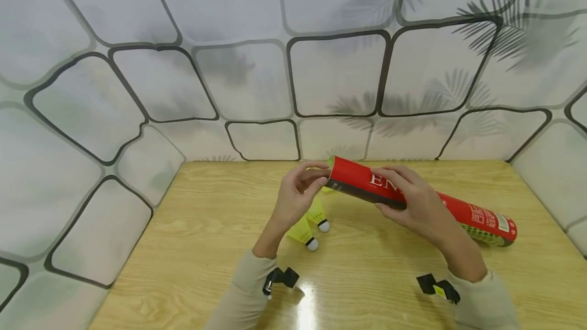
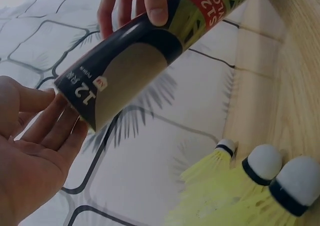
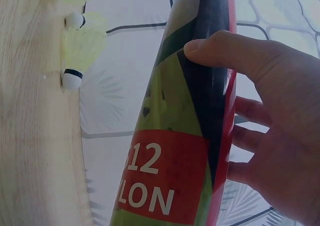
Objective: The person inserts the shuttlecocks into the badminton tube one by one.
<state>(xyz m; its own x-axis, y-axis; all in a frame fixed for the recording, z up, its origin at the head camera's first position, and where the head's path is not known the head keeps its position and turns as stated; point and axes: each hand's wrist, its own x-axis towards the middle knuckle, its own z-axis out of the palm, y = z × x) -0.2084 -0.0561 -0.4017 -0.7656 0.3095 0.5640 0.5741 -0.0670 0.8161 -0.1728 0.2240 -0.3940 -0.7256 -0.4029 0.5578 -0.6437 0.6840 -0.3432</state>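
A red, black and green shuttlecock tube [image 1: 355, 180] slants across the head view, its far right end low over the wooden table. My right hand [image 1: 415, 202] grips it around the middle, thumb on the dark printed side in the right wrist view. At the tube's left end is my left hand [image 1: 300, 192], thumb and fingers right at the rim. Some left fingertips are hidden behind that end, so I cannot tell whether they pinch anything. Below lie yellow shuttlecocks [image 1: 301, 233] with white heads, close to the left hand; the left wrist view shows three.
The light wooden table [image 1: 192, 248] meets a wall cover [image 1: 257, 75] with dark stone-like outlines and leaf shadows behind and at both sides. Both wrists wear black straps with small devices.
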